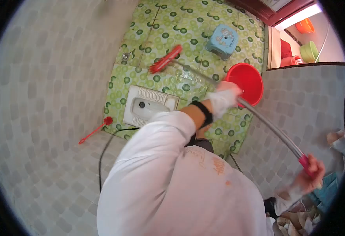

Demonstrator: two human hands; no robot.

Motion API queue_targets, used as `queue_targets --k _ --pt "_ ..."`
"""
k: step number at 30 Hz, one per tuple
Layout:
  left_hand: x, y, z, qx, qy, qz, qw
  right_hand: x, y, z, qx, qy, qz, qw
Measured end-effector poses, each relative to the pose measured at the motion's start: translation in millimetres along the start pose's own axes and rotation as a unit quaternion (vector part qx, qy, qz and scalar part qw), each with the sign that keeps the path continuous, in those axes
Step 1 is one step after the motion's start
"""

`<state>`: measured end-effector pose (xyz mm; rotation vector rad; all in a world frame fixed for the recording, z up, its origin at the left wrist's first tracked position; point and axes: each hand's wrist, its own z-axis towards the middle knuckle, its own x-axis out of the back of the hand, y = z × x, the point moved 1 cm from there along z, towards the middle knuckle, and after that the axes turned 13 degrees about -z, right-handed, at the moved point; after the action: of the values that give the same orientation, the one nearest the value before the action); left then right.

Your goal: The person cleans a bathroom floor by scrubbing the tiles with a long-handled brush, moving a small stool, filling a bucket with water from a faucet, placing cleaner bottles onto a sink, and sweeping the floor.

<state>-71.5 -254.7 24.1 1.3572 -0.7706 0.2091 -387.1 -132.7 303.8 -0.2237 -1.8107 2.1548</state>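
A long-handled broom with a red brush head [165, 59] reaches across the green patterned floor [186, 17]. My left hand [228, 93] is wrapped round the middle of its metal pole [272, 126], beside the red bucket [249, 80]. At the lower right, my right hand [314, 173] grips the pink end of the handle [305, 162]. Both hands are somewhat blurred. The brush head lies above the squat toilet [135, 112], apart from it, and to the left of the blue stool [224, 38].
A red toilet brush [108, 120] leans at the lower left near a black hose [100, 165]. A floor drain [125, 56] sits near the left wall. Green [309, 51] and orange [305, 26] basins show beyond the doorway. Crumpled paper [298, 226] is at the lower right.
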Motion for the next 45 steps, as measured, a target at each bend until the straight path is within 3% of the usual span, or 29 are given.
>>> queue_targets --k 1,2,3,5,6,9,11,14,16,20,23,24,25,26,27,28,29,30,32,33,34,35,38,40,41,42,43,45 --pt "3.1 20.2 11.5 -0.037 -0.015 -0.041 0.998 32.4 -17.4 19.9 0.025 -0.113 0.033 0.993" --pt "-0.8 34.7 19.6 -0.076 0.052 -0.088 0.992 35.9 -32.3 32.6 0.037 -0.174 0.048 0.983" --pt "-7.0 39.0 31.3 -0.072 0.058 -0.093 0.991 37.6 -47.9 45.1 0.047 -0.234 0.062 0.969" --pt "-20.1 41.6 44.8 -0.065 0.071 -0.141 0.985 -10.9 -66.7 44.2 0.13 -0.259 -0.017 0.957" --pt "-18.9 39.7 44.5 -0.005 0.079 -0.117 0.99 -34.3 -57.9 43.5 0.17 -0.208 -0.047 0.962" --pt "-19.5 -11.2 35.5 0.005 0.136 -0.09 0.987 -88.6 -32.0 50.6 0.17 -0.259 -0.036 0.95" --pt "18.8 -36.9 21.8 0.098 0.074 -0.048 0.991 -116.7 -0.3 52.9 0.146 -0.296 -0.001 0.944" --pt "30.8 -96.0 16.1 0.087 0.15 -0.034 0.984 -162.4 50.8 50.5 0.132 -0.287 -0.04 0.948" --pt "37.4 -114.1 31.8 0.198 0.115 0.048 0.972 -153.7 56.6 82.1 0.151 -0.312 -0.008 0.938" --pt "39.0 -25.5 86.1 0.08 0.176 -0.026 0.981 -100.9 34.5 170.7 0.126 -0.281 0.136 0.942" --pt "18.0 -30.2 105.9 0.048 0.257 -0.093 0.961 -114.2 26.8 214.0 0.143 -0.367 0.064 0.917" --pt "24.3 -41.9 108.4 0.085 0.2 -0.067 0.974 -141.8 36.1 215.5 0.13 -0.421 0.084 0.894" --pt "36.4 -58.8 106.9 0.121 0.141 -0.041 0.982 -157.1 52.9 216.9 0.138 -0.406 0.096 0.898" --pt "32.7 -94.3 106.3 0.152 0.191 -0.159 0.957 -169.3 70.9 215.4 0.147 -0.387 0.107 0.904" --pt "38.9 -113.3 106.1 0.242 0.226 -0.3 0.895 -192.0 83.5 207.8 0.13 -0.376 0.095 0.912" --pt "44.3 -132.8 105.5 0.317 0.286 -0.426 0.798 -208.5 91.8 205.1 0.116 -0.363 0.085 0.921" --pt "57.5 -140.4 116.2 0.431 0.319 -0.553 0.637 -208.5 95.5 214.2 0.13 -0.357 0.088 0.921" --pt "56.7 -141.8 132.7 0.42 0.319 -0.552 0.646 -204.9 97.3 221.0 0.121 -0.344 0.065 0.929" --pt "37.1 -137.6 149.3 0.184 0.335 -0.404 0.831 -180.7 93.8 241.9 0.108 -0.321 0.048 0.94" --pt "50.4 -105.2 168.1 0.111 0.286 -0.215 0.927 -155.3 87.2 260.6 0.086 -0.315 0.083 0.941" --pt "68.0 -60.2 190.5 0.032 0.227 -0.013 0.973 -132.3 76.7 277.0 0.066 -0.311 0.118 0.941" --pt "67.7 -32.9 207.0 -0.024 0.256 -0.048 0.965 -110.1 58.6 289.6 0.101 -0.284 0.112 0.947" --pt "42.9 4.8 257.9 -0.029 0.126 -0.096 0.987 -111.1 40.9 306.1 0.187 -0.275 0.055 0.941" --pt "34.8 -24.0 273.8 -0.022 0.134 -0.099 0.986 -140.3 48.6 308.4 0.186 -0.285 0.051 0.939" --pt "29.8 -36.8 282.9 -0.006 0.14 -0.104 0.985 -149.8 60.2 308.6 0.157 -0.23 0.063 0.958" --pt "43.5 -51.8 285.5 0.036 0.114 -0.075 0.99 -158.0 74.7 308.2 0.125 -0.172 0.077 0.974" --pt "65.8 -70.3 289.6 0.088 0.018 -0.054 0.994 -170.1 93.6 306.8 0.096 -0.204 0.075 0.971" --pt "65.5 -165.6 294.5 0.119 0.087 0.072 0.987 -217.2 137.1 296.9 0.073 -0.224 0.054 0.97"
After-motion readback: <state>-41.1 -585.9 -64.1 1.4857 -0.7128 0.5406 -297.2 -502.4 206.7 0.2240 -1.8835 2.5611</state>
